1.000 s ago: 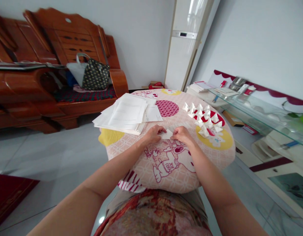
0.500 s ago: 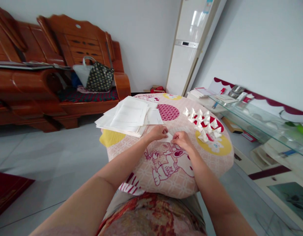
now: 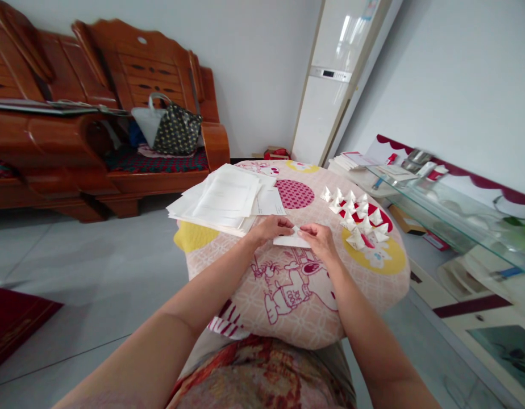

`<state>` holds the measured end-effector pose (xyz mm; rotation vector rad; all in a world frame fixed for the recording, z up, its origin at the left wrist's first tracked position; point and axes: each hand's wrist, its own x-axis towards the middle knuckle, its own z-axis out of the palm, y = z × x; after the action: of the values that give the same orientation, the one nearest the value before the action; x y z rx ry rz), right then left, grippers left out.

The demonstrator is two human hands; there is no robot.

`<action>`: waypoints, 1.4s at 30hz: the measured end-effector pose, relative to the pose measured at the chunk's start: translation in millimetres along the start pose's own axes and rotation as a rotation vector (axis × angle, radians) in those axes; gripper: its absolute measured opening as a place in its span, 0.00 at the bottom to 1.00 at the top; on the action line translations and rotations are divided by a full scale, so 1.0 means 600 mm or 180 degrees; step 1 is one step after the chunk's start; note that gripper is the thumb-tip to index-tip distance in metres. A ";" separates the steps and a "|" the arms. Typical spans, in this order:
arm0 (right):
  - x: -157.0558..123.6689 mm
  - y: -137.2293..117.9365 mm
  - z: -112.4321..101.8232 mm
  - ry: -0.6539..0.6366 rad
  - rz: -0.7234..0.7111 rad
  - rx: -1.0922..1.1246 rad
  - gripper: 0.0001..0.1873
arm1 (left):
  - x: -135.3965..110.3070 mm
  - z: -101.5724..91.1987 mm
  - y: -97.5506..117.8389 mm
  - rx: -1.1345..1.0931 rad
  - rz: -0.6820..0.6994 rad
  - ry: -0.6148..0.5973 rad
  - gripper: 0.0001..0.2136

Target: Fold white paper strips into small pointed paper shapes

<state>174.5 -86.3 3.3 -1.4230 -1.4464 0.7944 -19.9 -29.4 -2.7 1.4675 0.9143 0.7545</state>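
A small folded piece of white paper [image 3: 290, 242] lies on the cloth-covered round table [image 3: 305, 324] in front of me. My left hand [image 3: 274, 228] holds its left side, the fingers closed at its upper edge. On the other side my right hand [image 3: 319, 237] pinches the upper right part. The fingertips of both hands are close together near the top of the paper and hide some of it. Left of my hands is a stack of white paper sheets [image 3: 224, 196]. Several folded white paper shapes with pointed tips [image 3: 365, 211] stand in rows to the right.
A glass-topped cabinet [image 3: 441, 210] with dishes and papers stands close along the right side. Beyond the table is a tall white air conditioner [image 3: 326, 108]. A wooden sofa [image 3: 147, 74] bearing a dark patterned bag [image 3: 177, 132] is at the back left.
The paper's lower edge now shows as a wider straight strip below my fingers. My fingertips have come nearer each other. The whole view has shifted slightly.
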 end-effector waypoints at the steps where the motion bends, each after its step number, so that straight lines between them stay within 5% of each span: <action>1: -0.001 0.000 -0.001 -0.0140 0.0256 0.0258 0.12 | -0.001 0.002 0.001 -0.0102 -0.0037 -0.0076 0.08; 5: -0.006 -0.001 -0.009 -0.0834 0.1083 0.0877 0.13 | -0.002 0.010 0.003 -0.0353 -0.0168 -0.0292 0.07; 8: -0.005 0.001 -0.013 -0.0864 0.1305 0.1250 0.12 | 0.002 0.015 0.005 -0.0823 -0.0153 -0.0124 0.10; 12: 0.006 0.011 -0.012 -0.0233 0.1289 0.1885 0.09 | 0.003 0.020 0.007 -0.1518 -0.0139 0.0281 0.17; 15: 0.012 0.022 -0.010 0.0001 0.1204 0.2074 0.09 | -0.003 0.028 0.006 -0.1338 0.0114 -0.0090 0.15; 18: 0.014 0.031 -0.009 -0.0031 0.1150 0.2061 0.09 | -0.008 0.041 0.004 -0.1024 0.0477 -0.0425 0.16; 21: 0.012 0.031 -0.009 -0.0128 0.1154 0.1972 0.10 | -0.009 0.052 0.004 -0.0806 0.0655 -0.0331 0.15; 27: 0.008 0.018 -0.009 -0.0304 0.1057 0.1514 0.12 | -0.008 0.056 0.005 -0.0642 0.0571 -0.0110 0.15; 42: 0.005 0.014 -0.004 -0.0411 0.1126 0.1624 0.09 | -0.003 0.053 0.001 -0.0835 0.0794 -0.0400 0.19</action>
<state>179.9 -82.6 -2.8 -1.2518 -0.9873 1.3883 6.9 -46.7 -5.4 1.3908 0.5199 0.9169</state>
